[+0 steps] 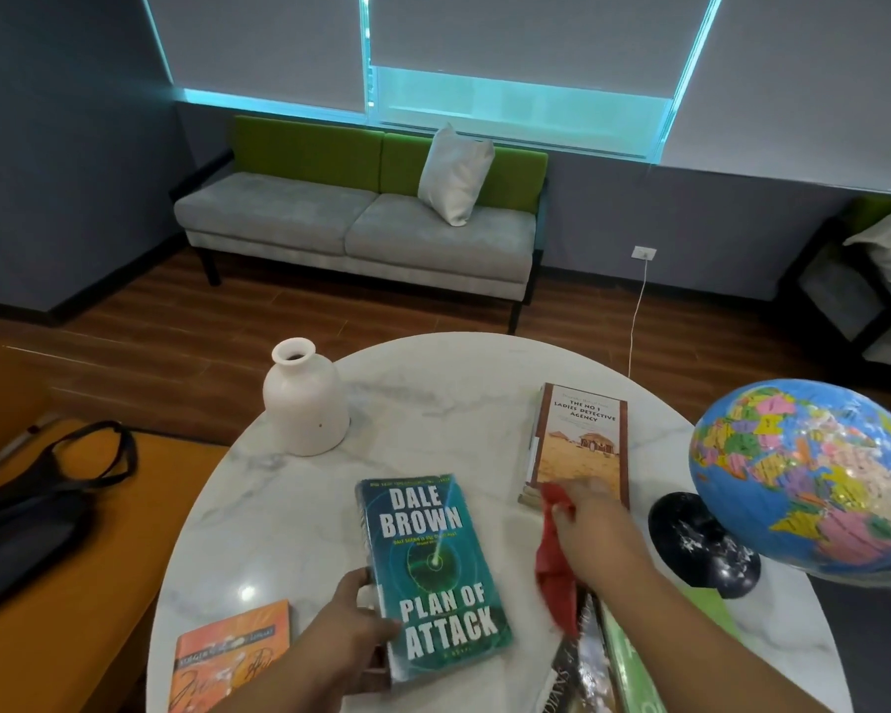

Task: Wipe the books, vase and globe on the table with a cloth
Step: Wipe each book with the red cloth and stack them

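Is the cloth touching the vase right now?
No, the right hand holds the red cloth at the near end of the tan book, apart from the white vase.

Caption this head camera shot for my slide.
Left hand grips the teal book while the right hand holds a red cloth by the tan book.

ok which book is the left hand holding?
The teal Dale Brown book, mid-table: the left hand grips its near left edge. The orange book lies untouched; the tan book is by the right hand.
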A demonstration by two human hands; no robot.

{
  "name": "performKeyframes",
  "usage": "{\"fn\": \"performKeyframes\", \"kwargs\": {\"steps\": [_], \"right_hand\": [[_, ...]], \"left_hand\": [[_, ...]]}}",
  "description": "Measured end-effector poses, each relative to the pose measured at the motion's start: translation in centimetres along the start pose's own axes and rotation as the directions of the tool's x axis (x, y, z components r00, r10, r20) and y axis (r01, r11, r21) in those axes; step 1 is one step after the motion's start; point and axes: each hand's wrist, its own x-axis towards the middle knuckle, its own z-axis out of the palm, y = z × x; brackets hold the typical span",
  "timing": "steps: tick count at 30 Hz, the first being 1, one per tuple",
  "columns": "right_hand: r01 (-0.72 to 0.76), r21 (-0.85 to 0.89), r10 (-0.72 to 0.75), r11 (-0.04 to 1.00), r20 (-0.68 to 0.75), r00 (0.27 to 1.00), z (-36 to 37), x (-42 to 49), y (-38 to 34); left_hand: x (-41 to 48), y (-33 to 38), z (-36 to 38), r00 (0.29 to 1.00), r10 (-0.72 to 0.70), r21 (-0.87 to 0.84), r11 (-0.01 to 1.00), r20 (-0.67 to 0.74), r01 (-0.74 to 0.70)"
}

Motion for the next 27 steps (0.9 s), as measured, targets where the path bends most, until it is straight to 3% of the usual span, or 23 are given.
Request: {"fn": "performKeyframes", "kwargs": {"steps": [3,6,9,11,15,17,20,24,27], "right_hand": [[-0.059,-0.082,0.05,0.995,-0.108,0.993,-0.1,2.8,1.2],[-0.073,-0.068,0.076,0.995,0.057,0.995,1.5,3.0,1.2],[0.097,0.043,-0.104,0.994,0.194,0.976,2.6,1.7,0.9],[0.117,0.074,-0.132,0.99,0.24,0.962,2.7,0.8,1.0],[-0.067,0.217,0.01,0.974,0.253,0.967,1.6,0.3,2.5],[-0.205,0.422,0.076,0.883,0.302,0.95,0.0,0.1,3.2],[-0.362,0.674,0.087,0.644,0.406,0.91,-2.2,-0.3,3.9],[-0.409,0.828,0.122,0.385,0.394,0.911,-3.7,-0.1,5.5],[-0.401,0.861,0.177,0.314,0.362,0.915,-4.5,0.4,6.3]], "left_hand": [[-0.2,1.5,-0.1,0.997,0.077,0.006,0.997,0.016,-0.077],[-0.5,3.7,0.2,0.992,0.129,-0.035,0.991,0.019,-0.128],[-0.2,6.6,0.4,0.977,0.211,0.029,0.977,-0.019,-0.21],[0.3,8.5,0.5,0.959,0.282,0.077,0.957,-0.015,-0.28],[1.8,11.8,1.5,0.94,0.324,0.056,0.942,0.111,-0.331],[2.8,13.0,2.9,0.946,0.28,0.023,0.958,0.165,-0.287],[4.4,14.3,5.9,0.947,0.223,-0.042,0.975,0.23,-0.219],[7.5,15.6,10.0,0.951,0.169,-0.052,0.986,0.26,-0.161],[9.7,16.5,12.5,0.964,0.138,0.002,0.99,0.226,-0.142]]}}
